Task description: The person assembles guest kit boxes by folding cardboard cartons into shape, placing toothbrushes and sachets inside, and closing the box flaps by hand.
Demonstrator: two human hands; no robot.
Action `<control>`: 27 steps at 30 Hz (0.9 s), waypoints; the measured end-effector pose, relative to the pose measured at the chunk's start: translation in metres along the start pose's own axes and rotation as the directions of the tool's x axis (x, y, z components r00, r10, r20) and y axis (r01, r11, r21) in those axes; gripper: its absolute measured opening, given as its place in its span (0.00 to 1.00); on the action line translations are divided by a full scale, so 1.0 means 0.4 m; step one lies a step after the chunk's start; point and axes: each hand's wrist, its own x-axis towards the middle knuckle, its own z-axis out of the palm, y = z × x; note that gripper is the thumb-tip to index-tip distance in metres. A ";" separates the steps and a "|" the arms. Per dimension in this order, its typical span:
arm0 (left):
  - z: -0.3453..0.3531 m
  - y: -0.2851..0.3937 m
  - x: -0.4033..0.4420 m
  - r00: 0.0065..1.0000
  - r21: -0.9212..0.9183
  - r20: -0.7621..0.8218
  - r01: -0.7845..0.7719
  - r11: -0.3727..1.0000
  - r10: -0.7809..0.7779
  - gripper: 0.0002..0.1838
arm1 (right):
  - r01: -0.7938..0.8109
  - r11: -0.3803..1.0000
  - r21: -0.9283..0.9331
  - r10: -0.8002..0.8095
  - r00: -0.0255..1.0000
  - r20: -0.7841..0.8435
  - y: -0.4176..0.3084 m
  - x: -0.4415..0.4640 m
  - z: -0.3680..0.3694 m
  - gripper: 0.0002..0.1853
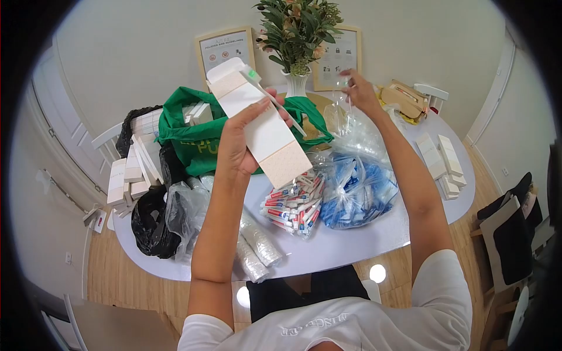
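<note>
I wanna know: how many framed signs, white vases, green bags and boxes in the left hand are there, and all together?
Framed signs: 2
White vase: 1
Green bag: 1
Box in left hand: 1
Total: 5

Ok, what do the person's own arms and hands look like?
The left hand and right hand show no gloves, and no watch or bracelet shows at either wrist. The white fabric T-shirt has short sleeves ending above the elbows, and pale lettering across it.

White table (pixel 377 241), green bag (pixel 187 157), bagged tubes (pixel 294 206), blue packets (pixel 358 202), clear bags (pixel 364 140), boxes (pixel 431 155)
</note>
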 end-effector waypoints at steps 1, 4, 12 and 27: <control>0.002 -0.004 -0.001 1.000 -0.002 0.002 -0.001 1.000 0.001 0.19 | 0.087 0.994 -0.071 -0.077 0.988 0.131 0.020 0.007 0.009 0.18; 0.009 -0.017 -0.002 0.998 0.014 0.058 0.038 0.999 -0.039 0.20 | 0.135 0.980 -0.143 -0.071 0.922 0.381 0.011 0.023 0.017 0.18; 0.009 -0.029 -0.002 0.994 0.024 0.028 0.107 0.994 -0.108 0.19 | -0.011 0.952 -0.304 0.189 0.805 0.563 -0.018 0.014 0.016 0.16; 0.015 -0.027 -0.007 0.995 0.062 0.029 0.095 0.994 -0.097 0.20 | 0.483 0.694 -0.533 -0.103 0.800 0.592 0.012 -0.037 0.042 0.14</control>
